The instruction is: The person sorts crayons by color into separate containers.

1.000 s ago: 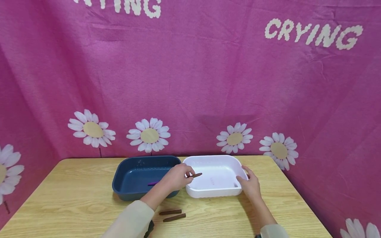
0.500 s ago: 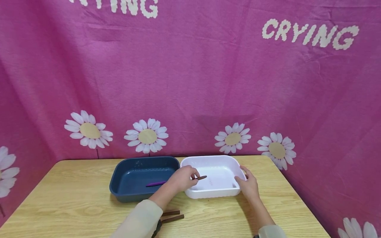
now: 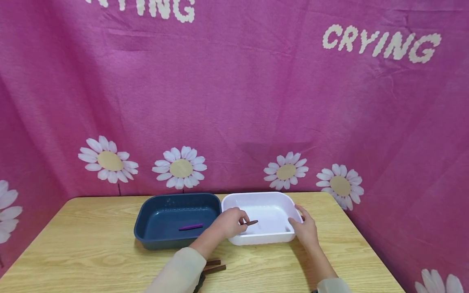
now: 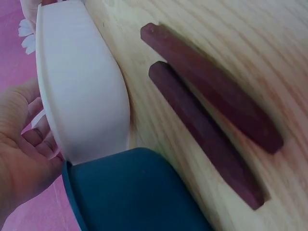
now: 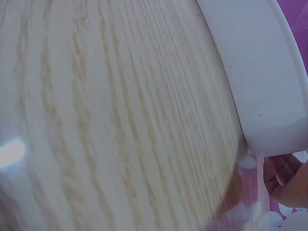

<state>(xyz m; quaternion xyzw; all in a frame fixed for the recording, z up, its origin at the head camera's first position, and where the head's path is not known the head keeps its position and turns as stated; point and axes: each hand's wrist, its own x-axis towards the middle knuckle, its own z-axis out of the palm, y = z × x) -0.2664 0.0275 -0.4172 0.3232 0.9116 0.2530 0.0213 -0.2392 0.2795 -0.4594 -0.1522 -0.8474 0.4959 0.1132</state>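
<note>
My left hand [image 3: 229, 223] reaches over the near left rim of the white tub [image 3: 261, 239] and pinches a slim brown stick [image 3: 253, 222] with a tapered end, low inside it. The left wrist view shows that hand [image 4: 21, 149] behind the tub walls, with the stick hidden there. My right hand [image 3: 307, 231] grips the white tub's right rim, thumb on the inner side. In the right wrist view only part of this hand [image 5: 288, 185] shows at the tub's corner.
A dark blue tub [image 3: 165, 243] stands against the white one's left side, holding a purple stick [image 3: 191, 227]. Two brown faceted sticks [image 4: 207, 137] lie on the wooden table [image 3: 91, 240] before the tubs. A pink daisy-printed cloth [image 3: 234, 101] hangs behind the table.
My left hand has moved right and lower into the white tub, carrying the brown stick. The left sleeve now partly covers the two sticks on the table. My right hand keeps its hold.
</note>
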